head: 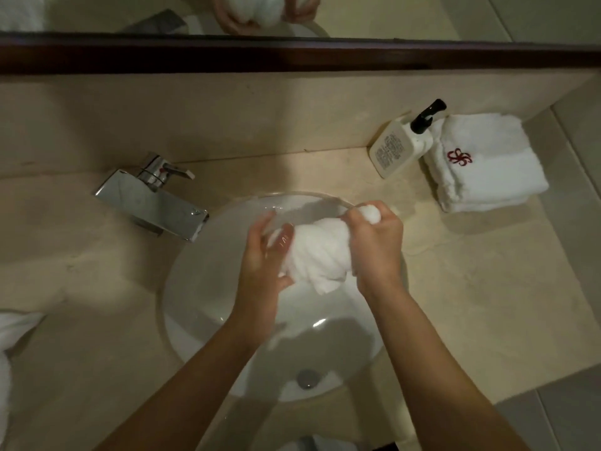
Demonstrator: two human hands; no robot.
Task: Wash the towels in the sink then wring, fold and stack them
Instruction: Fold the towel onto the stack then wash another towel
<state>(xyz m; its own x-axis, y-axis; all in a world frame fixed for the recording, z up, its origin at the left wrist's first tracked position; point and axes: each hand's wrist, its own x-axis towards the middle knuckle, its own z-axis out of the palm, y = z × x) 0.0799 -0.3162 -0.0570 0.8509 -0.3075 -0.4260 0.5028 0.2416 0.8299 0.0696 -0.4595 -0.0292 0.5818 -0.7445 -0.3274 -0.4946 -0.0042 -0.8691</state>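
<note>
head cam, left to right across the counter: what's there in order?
White cloth at the left edge → faucet → left hand → wrung towel → right hand → soap bottle → folded towels. Hands and towel are over the sink.

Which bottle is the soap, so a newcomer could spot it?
Start at the white sink and look to the counter's far right corner. The soap bottle stands there against the folded towels. It alone has a black pump and printed text.
</note>
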